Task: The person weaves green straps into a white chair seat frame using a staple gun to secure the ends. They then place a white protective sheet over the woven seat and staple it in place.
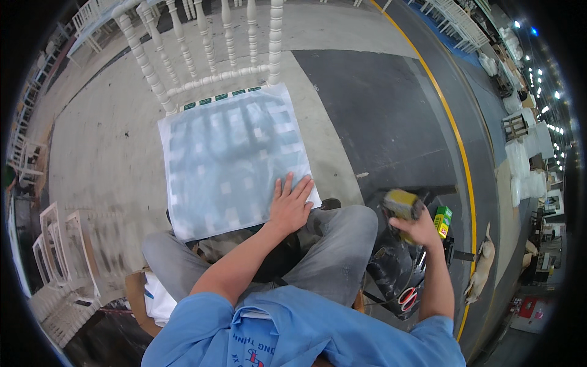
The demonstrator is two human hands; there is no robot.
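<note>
In front of me stands a white chair (215,77) with turned spindles in its back. A thin white sheet (235,165) covers its seat, and a woven grid of webbing shows through it. Green strap ends (221,97) stick out along the seat's back edge. My left hand (292,202) lies flat on the sheet near its front right corner, fingers spread. Off to the right, my right hand (419,227) is wrapped round a yellow and black power tool (402,203), held above a dark surface. The tool's exact kind is hard to make out.
Red-handled scissors (408,298) and a green and yellow box (443,221) lie by my right arm. White chair frames (58,238) stand at left beside a cardboard box (139,300). A tan animal (483,263) lies on the floor past a yellow line (460,144).
</note>
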